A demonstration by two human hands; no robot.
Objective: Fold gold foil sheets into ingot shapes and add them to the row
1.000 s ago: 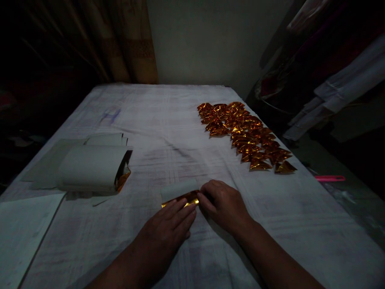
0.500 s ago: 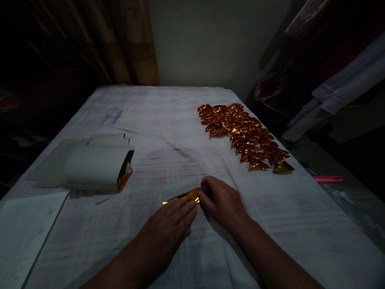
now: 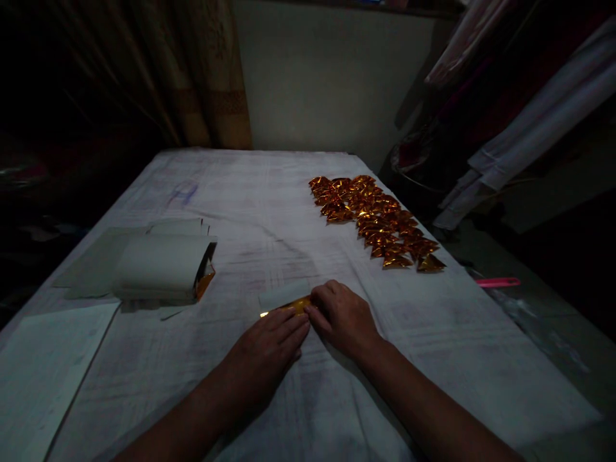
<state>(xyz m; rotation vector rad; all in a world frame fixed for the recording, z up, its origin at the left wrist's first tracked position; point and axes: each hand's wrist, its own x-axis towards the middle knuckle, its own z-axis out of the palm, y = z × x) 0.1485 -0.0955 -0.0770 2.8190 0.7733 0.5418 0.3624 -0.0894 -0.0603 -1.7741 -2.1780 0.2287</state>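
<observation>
A small gold foil strip (image 3: 285, 301) with a white backing lies on the white cloth in front of me, partly curled up. My left hand (image 3: 267, 354) rests flat on the strip's near edge, fingers stretched out. My right hand (image 3: 341, 317) pinches the strip's right end with bent fingers. Rows of several folded gold foil triangles (image 3: 378, 221) lie to the far right of both hands.
A stack of curled white-backed gold foil sheets (image 3: 161, 269) lies at the left. A flat white sheet (image 3: 43, 366) covers the near left corner of the cloth-covered table (image 3: 269, 199). A pink tool (image 3: 498, 282) lies off the right edge. Hanging clothes and a curtain stand behind.
The view has tilted and shifted slightly. Both hands stay on the strip, and the right hand's fingers have pressed the gold end lower and flatter.
</observation>
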